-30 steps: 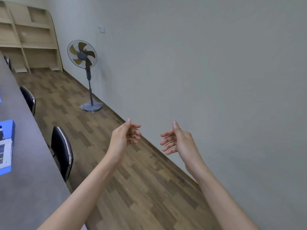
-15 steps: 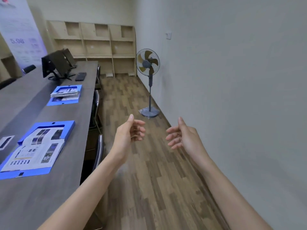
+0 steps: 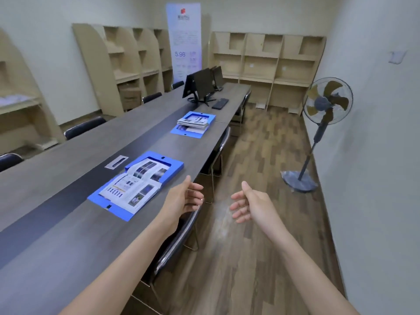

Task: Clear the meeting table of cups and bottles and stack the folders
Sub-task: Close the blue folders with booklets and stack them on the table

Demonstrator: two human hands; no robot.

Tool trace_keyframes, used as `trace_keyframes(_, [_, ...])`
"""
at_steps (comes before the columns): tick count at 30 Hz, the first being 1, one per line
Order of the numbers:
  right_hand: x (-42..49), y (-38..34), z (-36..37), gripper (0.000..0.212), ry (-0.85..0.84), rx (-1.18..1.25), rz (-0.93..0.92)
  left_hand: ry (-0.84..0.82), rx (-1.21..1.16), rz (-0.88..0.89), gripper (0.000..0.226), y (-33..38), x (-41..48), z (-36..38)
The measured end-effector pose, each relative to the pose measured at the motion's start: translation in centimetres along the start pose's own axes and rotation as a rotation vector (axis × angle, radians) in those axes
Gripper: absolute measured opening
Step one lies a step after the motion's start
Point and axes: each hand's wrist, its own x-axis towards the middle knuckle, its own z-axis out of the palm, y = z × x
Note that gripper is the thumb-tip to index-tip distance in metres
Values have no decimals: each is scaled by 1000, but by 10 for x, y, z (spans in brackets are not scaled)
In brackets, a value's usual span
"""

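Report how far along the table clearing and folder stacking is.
Done: no cups or bottles show on the long dark meeting table. In hand: nothing; the left hand and right hand hang open and empty beside the table edge. Left: the near open blue folder with printed pages and the far blue folder under a pile of papers lie apart, unstacked.

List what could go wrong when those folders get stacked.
1. The near folder lies open with loose pages on it; lifted flat, they could slide out.
2. The far folder carries a pile of booklets that may topple if carried.
3. Both hands, left hand and right hand, are empty over the chair, which blocks the approach.
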Motion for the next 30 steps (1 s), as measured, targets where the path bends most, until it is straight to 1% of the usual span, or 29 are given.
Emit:
trace_keyframes(4, [101, -1, 28, 50, -108, -54, 32, 171, -37, -21, 48, -6, 88, -18])
trace_keyframes(6, [150, -8, 44, 50, -162, -91, 63, 245, -42, -64, 48, -5, 134, -25])
trace_keyframes(9, [224, -21, 66, 50, -247, -187, 64, 290, -25, -101, 47, 2, 198, -35])
trace_keyframes(14, [331, -39, 111, 48, -359, -319, 65, 389, -69, -129, 46, 20, 269, -56])
trace_keyframes(18, [413, -28, 171, 52, -499, -482, 105, 509, -95, -173, 48, 10, 312, -94])
trace_keyframes(21, [460, -13, 216, 55, -627, -525, 138, 570, -56, -222, 49, -8, 332, -115])
trace_keyframes(25, [512, 3, 281, 53, -861, -662, 121, 740, -74, -287, 47, -25, 355, -145])
trace_keyframes(26, [527, 4, 301, 52, -936, -715, 106, 811, -98, -283, 46, -28, 364, -154])
trace_keyframes(30, [559, 6, 350, 47, -1082, -823, 70, 1005, -182, -301, 44, -33, 379, -176])
